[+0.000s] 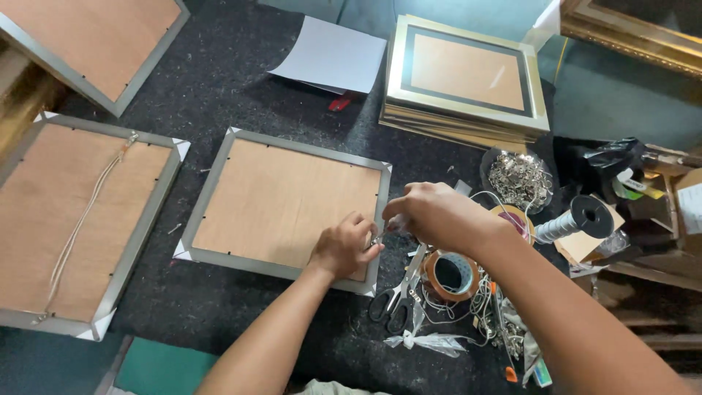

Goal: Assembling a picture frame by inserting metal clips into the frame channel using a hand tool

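Dark felt bench: both hands (pixel 395 230) meet at frame (pixel 281 201)'s right edge.

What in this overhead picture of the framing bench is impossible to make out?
- Small metal piece between the left hand and right hand: too small, covered by fingers.
- Frame front: face down.
- Bowl contents: too small.
- Gold frame, top right: cut off by the edge.

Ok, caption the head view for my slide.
Both hands, left hand and right hand, meet at the right edge of a face-down picture frame, scissors and tape roll alongside.
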